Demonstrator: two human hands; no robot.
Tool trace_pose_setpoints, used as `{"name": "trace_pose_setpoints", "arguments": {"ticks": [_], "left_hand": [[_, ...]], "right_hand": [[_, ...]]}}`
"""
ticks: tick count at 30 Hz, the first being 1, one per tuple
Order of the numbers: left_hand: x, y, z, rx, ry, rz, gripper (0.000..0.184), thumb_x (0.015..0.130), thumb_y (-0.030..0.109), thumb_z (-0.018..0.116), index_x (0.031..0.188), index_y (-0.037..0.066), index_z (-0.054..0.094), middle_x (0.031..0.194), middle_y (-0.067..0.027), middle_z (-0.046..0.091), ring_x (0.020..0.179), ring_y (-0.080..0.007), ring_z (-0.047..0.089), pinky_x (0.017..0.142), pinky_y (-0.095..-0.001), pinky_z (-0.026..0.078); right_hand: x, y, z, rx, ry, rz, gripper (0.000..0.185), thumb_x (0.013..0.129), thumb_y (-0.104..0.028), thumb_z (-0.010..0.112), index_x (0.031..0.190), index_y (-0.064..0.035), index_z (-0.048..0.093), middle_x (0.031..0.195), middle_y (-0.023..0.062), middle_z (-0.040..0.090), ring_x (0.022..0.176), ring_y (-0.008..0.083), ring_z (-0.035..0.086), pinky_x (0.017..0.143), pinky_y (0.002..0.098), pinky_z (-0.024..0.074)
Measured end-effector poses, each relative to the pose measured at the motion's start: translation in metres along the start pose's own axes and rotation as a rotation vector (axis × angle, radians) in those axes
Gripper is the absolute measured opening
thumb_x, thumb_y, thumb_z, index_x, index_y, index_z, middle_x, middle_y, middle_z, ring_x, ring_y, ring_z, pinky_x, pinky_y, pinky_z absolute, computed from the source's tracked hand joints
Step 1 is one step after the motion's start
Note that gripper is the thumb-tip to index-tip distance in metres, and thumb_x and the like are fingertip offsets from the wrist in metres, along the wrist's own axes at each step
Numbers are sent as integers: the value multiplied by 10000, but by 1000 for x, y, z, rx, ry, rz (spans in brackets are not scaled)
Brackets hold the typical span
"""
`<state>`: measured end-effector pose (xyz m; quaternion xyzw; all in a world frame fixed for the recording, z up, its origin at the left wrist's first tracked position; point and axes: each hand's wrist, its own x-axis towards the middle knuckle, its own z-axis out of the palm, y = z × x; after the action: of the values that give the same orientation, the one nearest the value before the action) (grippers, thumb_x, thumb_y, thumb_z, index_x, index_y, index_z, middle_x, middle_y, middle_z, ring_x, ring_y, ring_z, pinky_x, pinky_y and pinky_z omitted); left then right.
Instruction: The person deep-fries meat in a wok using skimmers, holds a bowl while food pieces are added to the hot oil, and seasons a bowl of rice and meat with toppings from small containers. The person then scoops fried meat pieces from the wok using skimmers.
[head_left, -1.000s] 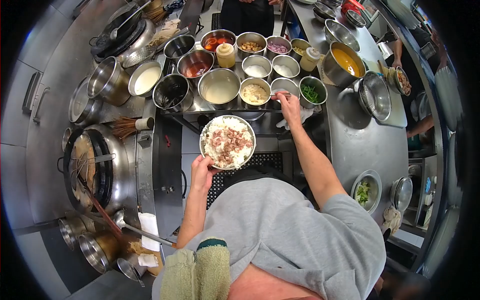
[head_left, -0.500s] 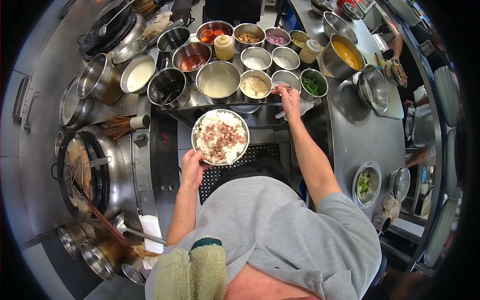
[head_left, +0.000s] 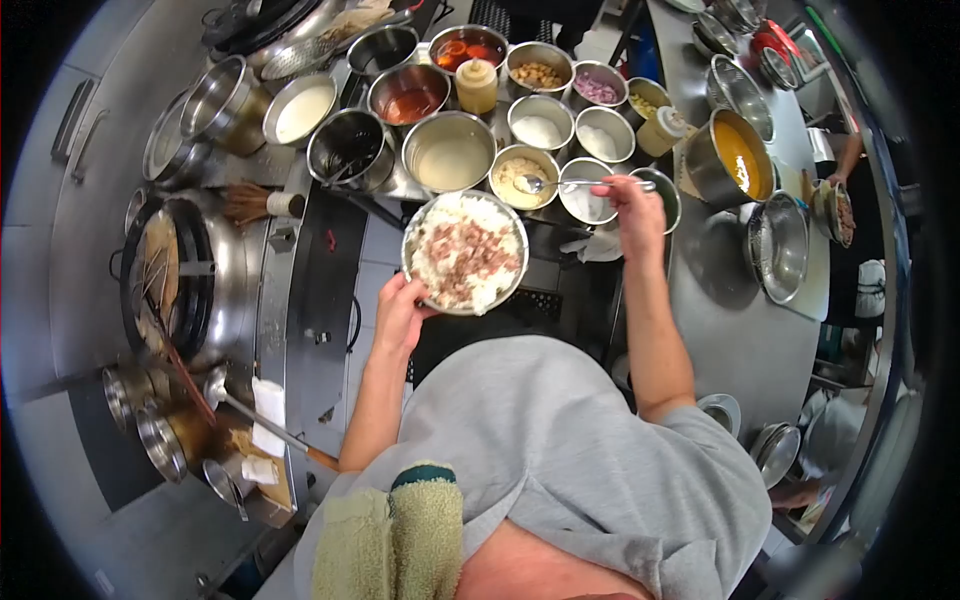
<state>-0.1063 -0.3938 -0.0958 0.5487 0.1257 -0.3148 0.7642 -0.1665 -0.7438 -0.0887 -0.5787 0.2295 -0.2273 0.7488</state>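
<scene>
The left hand (head_left: 402, 308) is closed on a round, silvery steel bowl (head_left: 405, 262), gripping the lower-left rim, its fingers mostly hidden below. The bowl is held in the air, just off the near edge of the steel counter (head_left: 398, 190) that carries the pots. It is heaped with soft, clumped white cooked rice (head_left: 440, 225), topped with diced pinkish-brown meat (head_left: 465, 258) in small, irregular pieces. The right hand (head_left: 636, 205) grips a slender, shiny metal spoon (head_left: 580, 184) near its handle's end; the spoon's head lies over a round steel pot of pale, grainy mash (head_left: 540, 206), and whether it touches the contents cannot be told.

The filled bowl is probably moderately heavy, its wall stiff and smooth, perhaps slippery if greasy; rim and underside together should give the surest hold, since the loose heap could spill if tilted. The spoon should prove light and rigid, best taken by the handle.

Beneath the handle, also at the counter's near edge, stands a steel pot of white, grainy matter (head_left: 588, 224). Farther from that edge stands a squat, translucent plastic squeeze bottle (head_left: 477, 90), yellowish and rounded. To the right is a deep steel pot of smooth orange liquid (head_left: 712, 172).
</scene>
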Motion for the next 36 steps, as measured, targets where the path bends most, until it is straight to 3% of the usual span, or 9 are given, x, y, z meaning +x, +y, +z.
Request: {"name": "trace_pose_setpoints", "arguments": {"ticks": [5,7,12,13,16,20,28,30,36], "left_hand": [[14,1,27,29,-96,-49,264,770,-10,486,1030,-38,519,960,-109,605,838,-203,623,751,-440,564],[21,4,29,52,-115,-74,267,774,-10,483,1037,-40,522,952,-107,605,829,-201,621,749,-440,563],[27,21,27,91,-115,-71,288,760,-19,474,1039,-54,536,968,-122,617,828,-211,629,730,-432,568],[28,24,26,63,-95,-64,260,757,-20,474,1004,-54,544,953,-121,620,810,-202,632,714,-422,575],[33,29,19,84,-98,-67,289,753,-22,462,1028,-58,543,973,-130,623,838,-218,636,710,-418,572],[38,41,11,126,-86,-66,323,749,-30,446,1054,-48,549,987,-128,627,833,-217,637,709,-399,569],[43,43,13,101,-85,-68,328,749,-34,448,1062,-37,548,1010,-128,630,841,-226,648,732,-416,570],[50,37,4,109,-124,-90,424,722,-42,451,1140,-40,520,1094,-148,607,956,-270,624,807,-459,547],[40,34,20,85,-106,-65,317,741,-32,462,1046,-42,549,994,-135,633,845,-236,649,724,-404,577]], "right_hand": [[-26,-63,20,-154,-125,-156,186,888,-95,547,948,52,646,853,121,700,781,124,638,744,254,467],[-18,-63,3,-379,116,-361,166,903,-68,549,953,59,644,881,120,692,823,153,660,774,279,494],[-7,-20,-43,-700,57,51,235,920,-169,537,968,27,655,864,82,700,802,103,626,684,239,485],[-4,6,-46,-617,113,5,227,908,-161,548,969,28,659,846,68,702,752,105,617,656,251,477],[-4,22,-29,-832,160,-99,217,861,-196,585,950,-24,684,793,200,661,748,294,669,679,355,496],[-7,26,-27,-774,53,-159,211,858,-193,592,935,-19,684,781,205,653,746,314,658,679,367,493],[-11,35,-28,-570,153,-22,266,827,-155,527,924,48,668,795,129,704,575,179,615,578,300,483],[-11,41,-29,-519,176,41,278,825,-165,525,924,53,667,793,120,706,539,147,586,550,286,474],[-9,31,-49,-168,264,162,240,824,-158,542,899,36,661,788,119,705,475,72,491,433,214,374]]}}
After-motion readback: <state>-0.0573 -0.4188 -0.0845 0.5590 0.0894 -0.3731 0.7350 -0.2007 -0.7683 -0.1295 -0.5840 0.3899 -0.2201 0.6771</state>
